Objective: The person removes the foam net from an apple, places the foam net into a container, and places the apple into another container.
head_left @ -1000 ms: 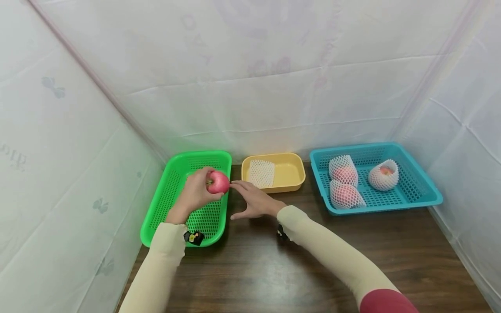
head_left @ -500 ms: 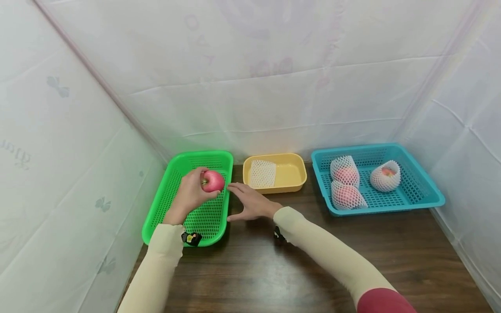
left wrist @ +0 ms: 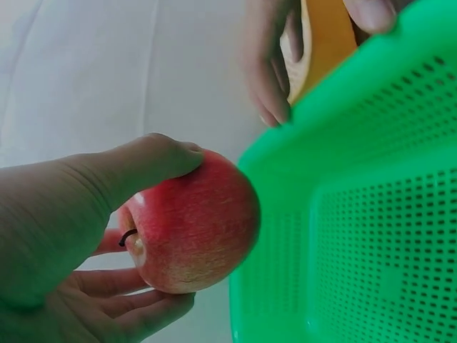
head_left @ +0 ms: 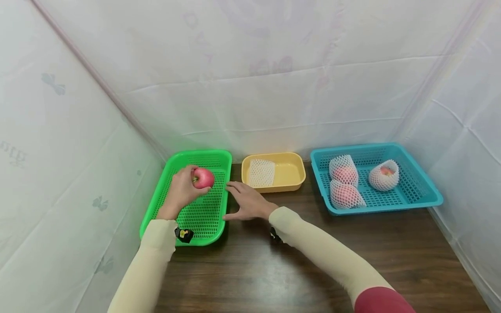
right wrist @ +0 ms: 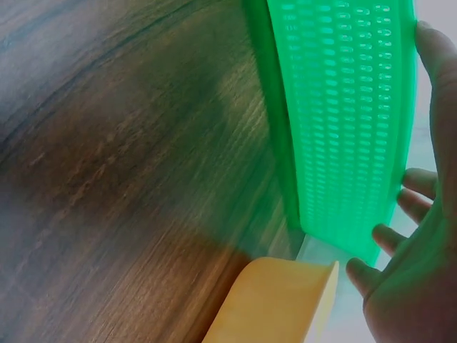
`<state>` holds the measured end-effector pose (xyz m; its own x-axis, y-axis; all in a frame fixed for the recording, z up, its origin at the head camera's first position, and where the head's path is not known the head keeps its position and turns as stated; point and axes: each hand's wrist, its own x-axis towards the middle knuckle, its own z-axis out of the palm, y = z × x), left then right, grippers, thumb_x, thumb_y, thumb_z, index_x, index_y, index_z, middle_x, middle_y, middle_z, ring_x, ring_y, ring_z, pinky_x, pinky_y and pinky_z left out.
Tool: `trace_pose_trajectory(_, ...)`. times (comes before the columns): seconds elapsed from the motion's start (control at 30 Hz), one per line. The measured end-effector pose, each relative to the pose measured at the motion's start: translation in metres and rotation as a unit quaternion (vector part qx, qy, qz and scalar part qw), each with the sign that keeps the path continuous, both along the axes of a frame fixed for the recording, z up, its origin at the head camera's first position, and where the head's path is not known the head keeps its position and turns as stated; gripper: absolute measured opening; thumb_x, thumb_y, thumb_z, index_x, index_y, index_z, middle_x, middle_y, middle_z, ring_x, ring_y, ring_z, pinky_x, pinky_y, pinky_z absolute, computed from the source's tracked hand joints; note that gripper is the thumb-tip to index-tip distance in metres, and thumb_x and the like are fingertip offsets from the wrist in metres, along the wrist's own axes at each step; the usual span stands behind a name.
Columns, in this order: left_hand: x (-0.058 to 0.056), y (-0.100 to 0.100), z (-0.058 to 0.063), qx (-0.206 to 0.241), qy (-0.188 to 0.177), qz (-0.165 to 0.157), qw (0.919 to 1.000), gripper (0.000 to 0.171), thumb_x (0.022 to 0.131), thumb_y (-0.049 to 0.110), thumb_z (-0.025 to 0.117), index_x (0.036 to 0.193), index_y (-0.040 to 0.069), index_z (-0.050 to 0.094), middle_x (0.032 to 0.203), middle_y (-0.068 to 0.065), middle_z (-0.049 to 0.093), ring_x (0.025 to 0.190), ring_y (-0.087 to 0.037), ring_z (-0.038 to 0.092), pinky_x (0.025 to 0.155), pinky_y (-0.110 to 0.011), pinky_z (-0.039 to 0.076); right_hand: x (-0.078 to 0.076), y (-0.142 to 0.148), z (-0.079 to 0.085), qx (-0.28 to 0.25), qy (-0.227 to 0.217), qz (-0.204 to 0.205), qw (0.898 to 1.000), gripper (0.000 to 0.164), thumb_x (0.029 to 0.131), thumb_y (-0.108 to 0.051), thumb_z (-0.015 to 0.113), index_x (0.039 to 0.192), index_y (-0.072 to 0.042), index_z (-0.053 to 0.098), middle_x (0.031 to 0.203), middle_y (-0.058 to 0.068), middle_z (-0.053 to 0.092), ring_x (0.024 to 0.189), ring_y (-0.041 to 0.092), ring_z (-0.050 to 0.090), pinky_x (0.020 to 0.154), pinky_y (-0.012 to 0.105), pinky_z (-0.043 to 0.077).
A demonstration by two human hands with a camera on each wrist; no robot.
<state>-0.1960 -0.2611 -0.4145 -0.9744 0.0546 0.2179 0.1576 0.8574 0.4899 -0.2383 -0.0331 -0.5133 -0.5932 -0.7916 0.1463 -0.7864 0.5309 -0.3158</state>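
Reaching in cream sleeves (head_left: 137, 269) over a dark, wood-grained table (head_left: 250, 269). Pinching a red apple (head_left: 204, 178) between thumb and curved fingers of the left hand (head_left: 181, 192), over the green basket (head_left: 203, 217) in the head view, further left than a second ago and now well apart from the right hand (head_left: 249, 202). Also shifted that right hand slightly left: fingers spread, thumb set wide, tips at the basket's right rim. Can see glossy, faintly streaked skin on the round apple, slotted plastic on the basket. Beyond, can see a smooth yellow tray (head_left: 288, 173) with a flat white net (head_left: 261, 173) in it, then a slotted blue basket (head_left: 372, 199) with three netted apples (head_left: 344, 174), then a creased, faintly printed sheet (head_left: 250, 104). From the left wrist, can make out more clearly a dark stem (left wrist: 127, 237) and fingers fanned opposite the thumb. From the right wrist, can see the basket's outer wall, perforated and bright, near the tray's rounded end.
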Motion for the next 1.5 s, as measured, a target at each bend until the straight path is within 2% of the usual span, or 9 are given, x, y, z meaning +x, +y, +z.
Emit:
trace_pose_trajectory(0.33, -0.012, -0.024, -0.011, -0.034, -0.022, 0.024, 0.9989, 0.073, 0.071, 0.019, 0.083, 0.128, -0.01, 0.049, 0.113, -0.027, 0.059, 0.101, -0.042, 0.056, 0.081, -0.053, 0.048, 0.001, -0.006, 0.005, 0.024, -0.004, -0.01, 1.0, 0.104, 0.079, -0.079, 0.05, 0.153, -0.009, 0.028, 0.159, 0.009, 0.021, 0.146, 0.023, 0.021, 0.115, 0.039, 0.026)
trace_pose_trajectory(0.63, -0.021, -0.037, -0.025, -0.03, -0.084, 0.036, 0.9954, 0.076, 0.073, 0.016, 0.081, 0.134, -0.01, 0.044, 0.118, -0.03, 0.054, 0.106, -0.043, 0.052, 0.083, -0.054, 0.048, 0.002, -0.001, 0.006, 0.034, -0.014, -0.016, 0.999, 0.103, 0.079, -0.078, 0.053, 0.152, -0.009, 0.03, 0.159, 0.01, 0.021, 0.145, 0.026, 0.022, 0.115, 0.04, 0.026)
trace_pose_trajectory(0.8, -0.025, -0.045, -0.036, -0.033, -0.107, 0.045, 0.9927, 0.073, 0.072, 0.015, 0.082, 0.13, -0.01, 0.045, 0.115, -0.03, 0.053, 0.103, -0.043, 0.052, 0.081, -0.054, 0.047, 0.003, -0.002, 0.006, 0.04, -0.015, -0.019, 0.999, 0.103, 0.08, -0.078, 0.051, 0.153, -0.011, 0.027, 0.16, 0.009, 0.02, 0.145, 0.025, 0.022, 0.115, 0.039, 0.026)
trace_pose_trajectory(1.0, -0.026, -0.053, -0.047, -0.043, -0.143, 0.06, 0.9869, 0.064, 0.072, 0.015, 0.083, 0.119, -0.008, 0.048, 0.108, -0.029, 0.055, 0.097, -0.042, 0.055, 0.078, -0.052, 0.048, 0.005, -0.005, 0.005, 0.041, -0.017, -0.022, 0.999, 0.104, 0.08, -0.078, 0.053, 0.153, -0.009, 0.027, 0.16, 0.009, 0.019, 0.145, 0.025, 0.022, 0.115, 0.039, 0.027)
trace_pose_trajectory(1.17, -0.029, -0.059, -0.057, -0.056, -0.176, 0.07, 0.9803, 0.061, 0.074, 0.017, 0.083, 0.117, -0.007, 0.047, 0.107, -0.029, 0.055, 0.096, -0.043, 0.055, 0.076, -0.051, 0.048, 0.005, -0.006, 0.004, 0.047, -0.019, -0.025, 0.998, 0.105, 0.08, -0.079, 0.05, 0.154, -0.01, 0.024, 0.161, 0.008, 0.017, 0.146, 0.024, 0.021, 0.115, 0.039, 0.026)
trace_pose_trajectory(1.3, -0.029, -0.061, -0.061, -0.057, -0.204, 0.079, 0.9742, 0.062, 0.074, 0.017, 0.082, 0.118, -0.007, 0.046, 0.107, -0.029, 0.055, 0.095, -0.042, 0.056, 0.073, -0.049, 0.049, 0.005, -0.005, 0.004, 0.044, -0.022, -0.027, 0.998, 0.106, 0.08, -0.079, 0.05, 0.155, -0.01, 0.023, 0.161, 0.008, 0.017, 0.146, 0.024, 0.019, 0.116, 0.038, 0.025)
trace_pose_trajectory(1.5, -0.029, -0.065, -0.066, -0.058, -0.219, 0.076, 0.9709, 0.069, 0.074, 0.016, 0.08, 0.126, -0.011, 0.044, 0.111, -0.033, 0.054, 0.099, -0.045, 0.055, 0.073, -0.051, 0.049, 0.006, -0.006, 0.004, 0.046, -0.025, -0.03, 0.998, 0.106, 0.08, -0.08, 0.05, 0.155, -0.012, 0.021, 0.161, 0.007, 0.015, 0.147, 0.022, 0.019, 0.116, 0.038, 0.025)
